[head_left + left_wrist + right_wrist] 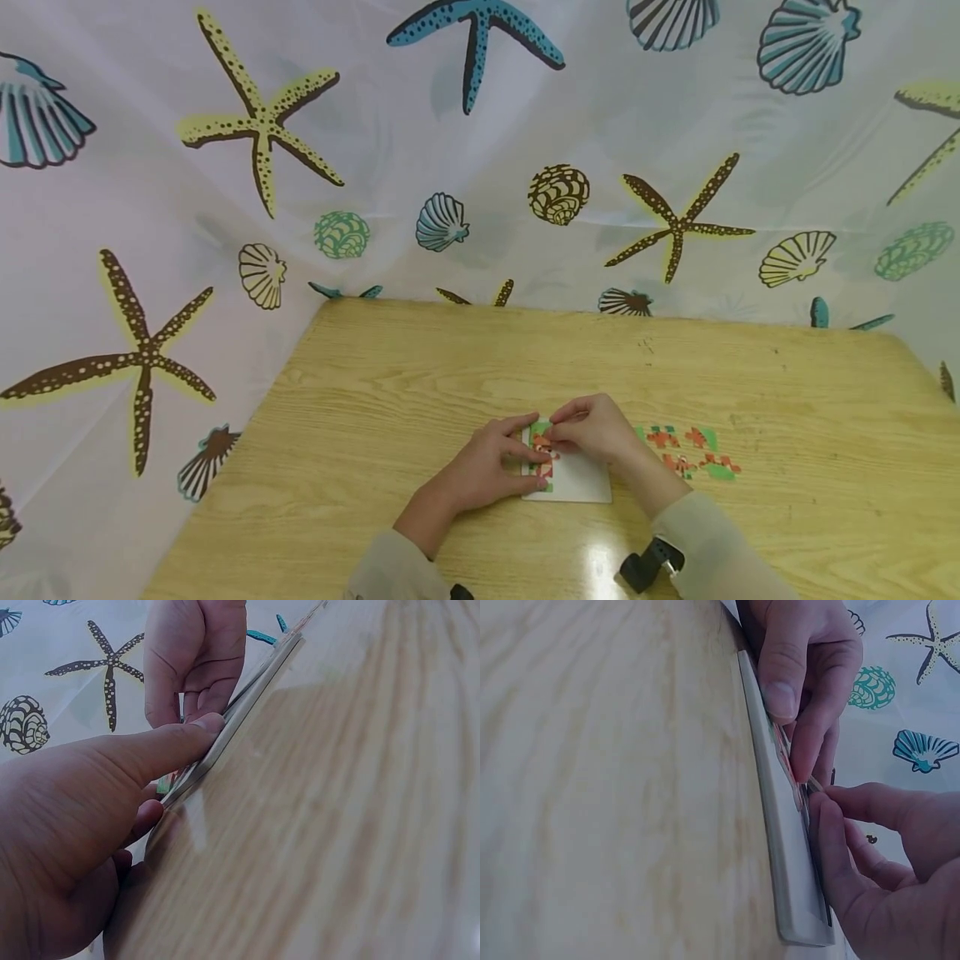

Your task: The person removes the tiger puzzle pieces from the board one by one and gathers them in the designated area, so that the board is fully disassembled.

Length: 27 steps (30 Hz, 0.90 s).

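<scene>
A white puzzle board [585,483] lies on the table, with orange and green jigsaw pieces [546,471] along its left side. My left hand [483,467] rests at the board's left edge, its fingers spread over the fitted pieces. In the left wrist view, the thumb [180,742] lies on the board's near edge. At the top of the board, my right hand [596,429] pinches a puzzle piece between thumb and index finger. The right wrist view shows that puzzle piece [816,783] edge-on and tilted at the board; its picture is hidden.
Several loose jigsaw pieces [678,450] in orange and green lie to the right of the board, partly behind the right forearm. Around them is the wood-grain table [375,392]. A white curtain [480,150] printed with starfish and shells stands along the table's back and left.
</scene>
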Available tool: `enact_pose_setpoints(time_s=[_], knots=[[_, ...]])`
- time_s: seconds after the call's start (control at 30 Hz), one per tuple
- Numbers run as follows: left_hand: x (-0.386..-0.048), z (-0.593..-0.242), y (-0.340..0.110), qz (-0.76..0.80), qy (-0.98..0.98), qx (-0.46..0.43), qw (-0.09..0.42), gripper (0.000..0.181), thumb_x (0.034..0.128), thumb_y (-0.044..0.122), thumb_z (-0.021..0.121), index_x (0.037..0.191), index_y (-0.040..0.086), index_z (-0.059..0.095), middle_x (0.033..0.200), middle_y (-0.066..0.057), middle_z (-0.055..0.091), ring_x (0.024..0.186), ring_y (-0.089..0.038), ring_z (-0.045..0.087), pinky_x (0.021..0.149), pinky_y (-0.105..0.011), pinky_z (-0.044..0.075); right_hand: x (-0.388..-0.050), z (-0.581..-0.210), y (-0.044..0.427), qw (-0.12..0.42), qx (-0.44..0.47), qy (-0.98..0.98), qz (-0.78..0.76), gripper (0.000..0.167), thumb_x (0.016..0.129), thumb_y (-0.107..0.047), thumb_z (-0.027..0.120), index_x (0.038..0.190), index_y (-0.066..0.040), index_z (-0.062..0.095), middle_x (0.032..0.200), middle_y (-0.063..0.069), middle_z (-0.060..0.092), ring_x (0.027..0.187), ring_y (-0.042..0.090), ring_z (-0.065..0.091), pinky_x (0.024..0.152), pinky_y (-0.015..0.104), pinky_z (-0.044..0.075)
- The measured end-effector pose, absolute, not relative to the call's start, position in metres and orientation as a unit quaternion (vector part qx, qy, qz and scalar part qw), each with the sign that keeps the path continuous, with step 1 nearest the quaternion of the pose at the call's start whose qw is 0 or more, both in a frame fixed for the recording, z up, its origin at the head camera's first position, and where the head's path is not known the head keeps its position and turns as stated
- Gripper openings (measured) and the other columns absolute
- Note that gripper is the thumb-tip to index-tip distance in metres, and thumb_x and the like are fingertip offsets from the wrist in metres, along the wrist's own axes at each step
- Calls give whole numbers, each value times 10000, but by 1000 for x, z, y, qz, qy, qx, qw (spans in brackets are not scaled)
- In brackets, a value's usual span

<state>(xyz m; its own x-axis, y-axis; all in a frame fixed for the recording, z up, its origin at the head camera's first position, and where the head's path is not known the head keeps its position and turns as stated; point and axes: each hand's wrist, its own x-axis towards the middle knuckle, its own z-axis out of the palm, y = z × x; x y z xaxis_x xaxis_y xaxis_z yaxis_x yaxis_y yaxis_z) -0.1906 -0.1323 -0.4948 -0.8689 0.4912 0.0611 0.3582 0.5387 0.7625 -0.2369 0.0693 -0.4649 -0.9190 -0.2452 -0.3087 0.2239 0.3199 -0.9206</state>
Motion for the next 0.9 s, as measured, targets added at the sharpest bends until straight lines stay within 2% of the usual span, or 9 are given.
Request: enact_pose_setpoints(time_s=[0.27,0.53,0.9], knots=[[-189,-494,-131,411,875,242,81,308,859,379,792,1122,219,785,1570,-60,426,1434,-367,365,1141,-636,287,-237,-463,75,209,-3,772,-600,204,891,20,697,1086,76,688,924,146,750,792,176,735,746,322,611],[-192,-490,-131,408,876,245,78,317,861,368,791,1132,204,781,1575,-47,420,1442,-363,363,1148,-599,310,-235,-458,80,215,-28,768,-602,233,906,-16,685,1122,71,687,943,130,732,804,166,722,763,328,609],[-190,-493,-132,415,875,234,85,327,855,379,795,1135,212,778,1576,-47,416,1443,-373,359,1140,-608,320,-230,-459,90,227,-40,770,-595,285,923,-42,672,1186,66,652,966,133,713,842,150,710,795,319,601]])
